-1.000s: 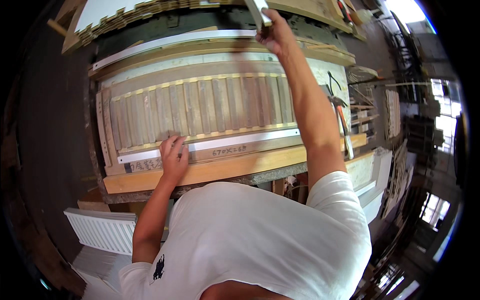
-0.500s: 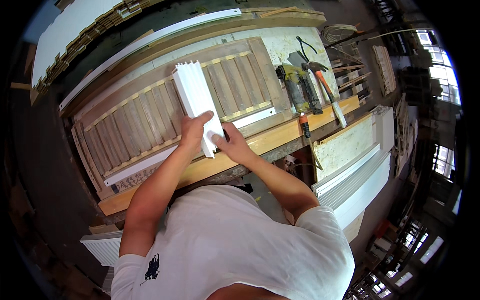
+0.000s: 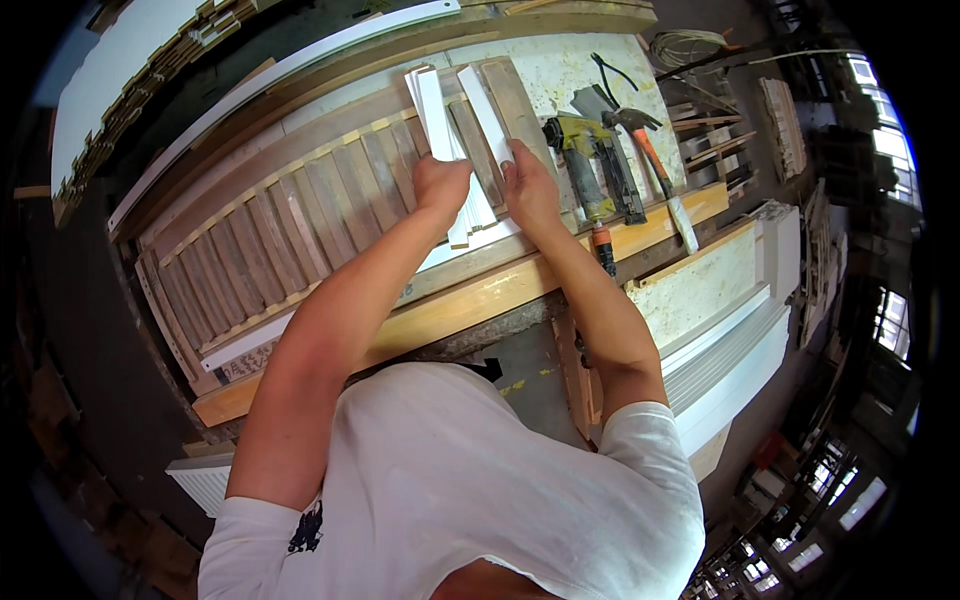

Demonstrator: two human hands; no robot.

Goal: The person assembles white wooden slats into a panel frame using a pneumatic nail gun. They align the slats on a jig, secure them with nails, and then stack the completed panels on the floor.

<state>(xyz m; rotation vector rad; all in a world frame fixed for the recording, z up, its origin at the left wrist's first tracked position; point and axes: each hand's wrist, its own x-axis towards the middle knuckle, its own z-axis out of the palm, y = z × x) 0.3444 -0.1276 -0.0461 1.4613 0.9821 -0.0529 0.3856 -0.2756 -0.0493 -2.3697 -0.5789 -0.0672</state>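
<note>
My left hand point(image 3: 440, 188) is closed around a fanned bundle of white slats point(image 3: 430, 112) above the right part of a slotted wooden frame point(image 3: 519, 108). The lower ends of the slats spread out beneath that hand. To the right, my right hand point(image 3: 533, 195) grips a single white slat point(image 3: 484, 108) near its lower end, thumb and fingers on it. This slat slants over the frame's right end, apart from the bundle. Brown wooden strips point(image 3: 285, 210) lie side by side across the frame, left of my hands.
Right of the frame lie a nail gun point(image 3: 582, 170) with a hose fitting, a claw hammer point(image 3: 652, 160) with an orange grip and black-handled pliers point(image 3: 612, 78). A yellowish wooden rail point(image 3: 460, 300) runs along the near edge. Long white boards point(image 3: 725, 350) are stacked at the right.
Both hands have moved up and to the right with the white slats. The bundle has fanned out, and my right hand has taken one slat away from it.
</note>
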